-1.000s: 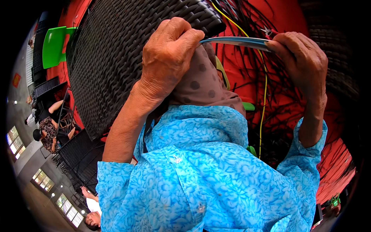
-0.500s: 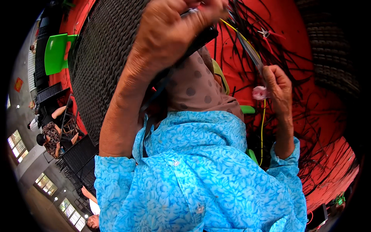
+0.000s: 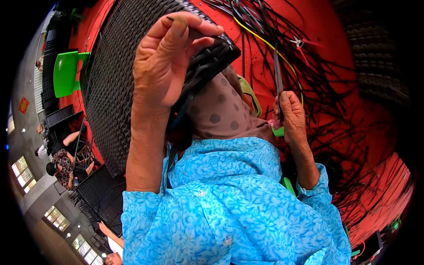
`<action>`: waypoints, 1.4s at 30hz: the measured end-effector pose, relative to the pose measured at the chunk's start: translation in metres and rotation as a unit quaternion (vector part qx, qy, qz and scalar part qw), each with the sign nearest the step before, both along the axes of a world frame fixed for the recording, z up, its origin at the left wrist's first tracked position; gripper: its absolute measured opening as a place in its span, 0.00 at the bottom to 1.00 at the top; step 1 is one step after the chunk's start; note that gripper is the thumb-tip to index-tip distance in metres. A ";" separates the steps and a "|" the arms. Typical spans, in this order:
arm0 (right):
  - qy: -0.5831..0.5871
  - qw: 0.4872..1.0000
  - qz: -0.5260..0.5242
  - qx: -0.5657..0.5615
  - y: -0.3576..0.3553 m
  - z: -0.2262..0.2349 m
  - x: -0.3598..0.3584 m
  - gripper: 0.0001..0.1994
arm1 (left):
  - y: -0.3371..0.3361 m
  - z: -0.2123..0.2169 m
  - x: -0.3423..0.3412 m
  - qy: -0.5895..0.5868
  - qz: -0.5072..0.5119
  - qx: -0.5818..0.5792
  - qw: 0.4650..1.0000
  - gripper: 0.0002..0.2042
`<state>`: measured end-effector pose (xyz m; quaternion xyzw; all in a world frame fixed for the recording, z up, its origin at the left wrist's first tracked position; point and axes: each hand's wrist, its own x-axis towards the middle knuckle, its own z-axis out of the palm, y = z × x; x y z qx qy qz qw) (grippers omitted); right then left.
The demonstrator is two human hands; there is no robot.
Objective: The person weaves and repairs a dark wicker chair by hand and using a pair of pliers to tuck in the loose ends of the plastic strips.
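Note:
My left hand (image 3: 164, 62) is raised in front of the corner of a black woven wicker panel (image 3: 128, 53). Its thumb presses toward the index finger, and a thin dark end shows beside the thumb tip; what it belongs to is hard to make out. Lower and to the right, my right hand (image 3: 292, 115) is closed round a long, narrow, dark grey tapered tool (image 3: 278, 73), held with its point up. Something pink (image 3: 270, 123) shows beside that fist, apparently at the tool's lower end. The tool's exact kind cannot be told.
Many loose black strips (image 3: 318, 79) lie on the red floor (image 3: 247, 57), with a yellow strand (image 3: 265, 40) among them. Red-handled cutters (image 3: 298, 43) rest on the strips. A green chair (image 3: 66, 74) stands at left; people (image 3: 64, 163) sit farther off.
My left hand has come down and left and turned to show its palm. My right hand has moved left and lower, bringing the tool nearer upright.

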<state>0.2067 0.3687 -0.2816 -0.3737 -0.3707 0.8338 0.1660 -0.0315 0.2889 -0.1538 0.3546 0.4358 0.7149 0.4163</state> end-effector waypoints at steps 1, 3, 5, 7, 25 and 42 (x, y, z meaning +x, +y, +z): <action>0.009 1.000 0.002 0.002 0.000 0.000 -0.001 0.12 | 0.000 -0.001 0.002 0.010 0.031 0.000 0.999 0.11; 0.027 0.999 0.028 0.019 -0.002 0.001 -0.004 0.12 | -0.004 -0.001 0.003 -0.003 0.035 0.011 0.999 0.10; 0.029 0.999 0.025 0.022 -0.005 0.003 -0.006 0.11 | -0.010 0.002 0.001 -0.105 0.027 0.016 0.994 0.10; 0.009 0.999 0.049 0.010 -0.008 0.005 -0.007 0.11 | -0.015 0.003 -0.002 -0.125 0.008 0.032 0.992 0.11; 0.154 0.987 0.031 -0.041 -0.017 0.008 -0.027 0.07 | -0.057 0.010 -0.008 -0.154 0.069 0.013 0.986 0.13; 0.145 0.988 0.043 -0.030 -0.020 0.009 -0.031 0.07 | -0.039 0.013 -0.005 -0.125 0.017 0.048 0.991 0.10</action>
